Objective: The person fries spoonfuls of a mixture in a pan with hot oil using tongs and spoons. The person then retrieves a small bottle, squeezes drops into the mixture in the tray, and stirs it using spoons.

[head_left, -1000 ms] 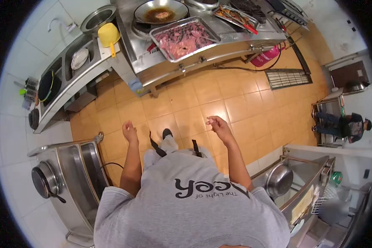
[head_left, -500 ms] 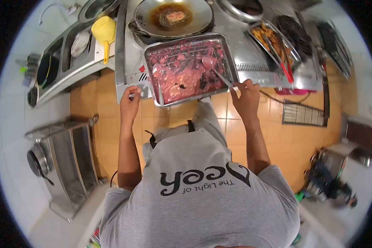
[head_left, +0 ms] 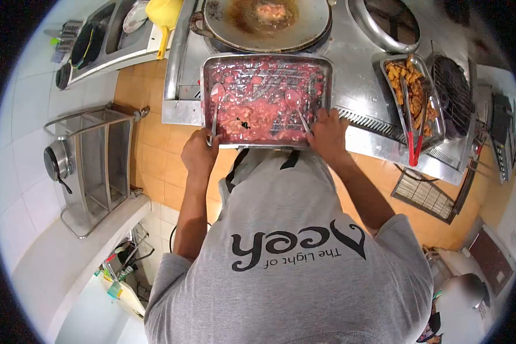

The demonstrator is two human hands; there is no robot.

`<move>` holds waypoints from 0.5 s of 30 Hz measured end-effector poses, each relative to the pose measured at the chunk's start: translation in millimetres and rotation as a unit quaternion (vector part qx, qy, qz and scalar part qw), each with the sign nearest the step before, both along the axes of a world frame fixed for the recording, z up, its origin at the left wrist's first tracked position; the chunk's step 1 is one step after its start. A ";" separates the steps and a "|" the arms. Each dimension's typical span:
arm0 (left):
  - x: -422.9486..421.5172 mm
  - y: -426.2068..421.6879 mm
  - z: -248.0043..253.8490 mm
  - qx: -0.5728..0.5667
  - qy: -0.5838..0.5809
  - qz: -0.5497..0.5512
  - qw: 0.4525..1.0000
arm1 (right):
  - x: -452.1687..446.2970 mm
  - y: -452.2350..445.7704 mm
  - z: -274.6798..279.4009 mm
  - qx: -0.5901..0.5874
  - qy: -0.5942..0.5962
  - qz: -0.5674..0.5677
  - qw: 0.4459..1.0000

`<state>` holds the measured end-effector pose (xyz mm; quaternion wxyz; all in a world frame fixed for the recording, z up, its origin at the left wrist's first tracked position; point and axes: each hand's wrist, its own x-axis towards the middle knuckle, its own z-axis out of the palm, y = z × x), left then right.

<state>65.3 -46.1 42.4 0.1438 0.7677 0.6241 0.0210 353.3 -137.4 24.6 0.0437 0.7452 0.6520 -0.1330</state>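
A metal tray of wet pink-red mixture lies between my hands, at the front of the cooktop. My left hand is closed at the tray's near left corner, its fingers on the handle end of one spoon. Toward the right side, my right hand grips the handle of a second spoon, whose bowl rests in the pink mixture. Just beyond the tray, a large wok holds brown oil with a pinkish lump frying in it.
At right, a metal tray of fried golden pieces holds red-handled tongs beside a dark round grate. A metal ring sits on the stove. At left are a yellow dipper and a wheeled rack. A person is behind, lower right.
My left hand, earlier off the tray with fingers pinched, has come to the left spoon's handle. My right hand still holds its spoon. The tray looks straighter, and the whole view has turned.
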 end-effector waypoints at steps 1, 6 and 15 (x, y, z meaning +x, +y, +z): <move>4.2 2.4 0.5 -0.007 0.010 -0.011 1.000 | -0.8 1.6 -2.6 0.007 0.002 -0.004 1.000; -0.1 12.0 -10.3 -0.002 0.091 -0.084 0.992 | -7.7 1.4 -7.2 0.013 0.027 -0.019 0.999; 2.4 34.4 -33.0 -0.024 0.157 -0.102 0.982 | -4.4 22.8 -1.2 -0.034 0.066 -0.101 0.992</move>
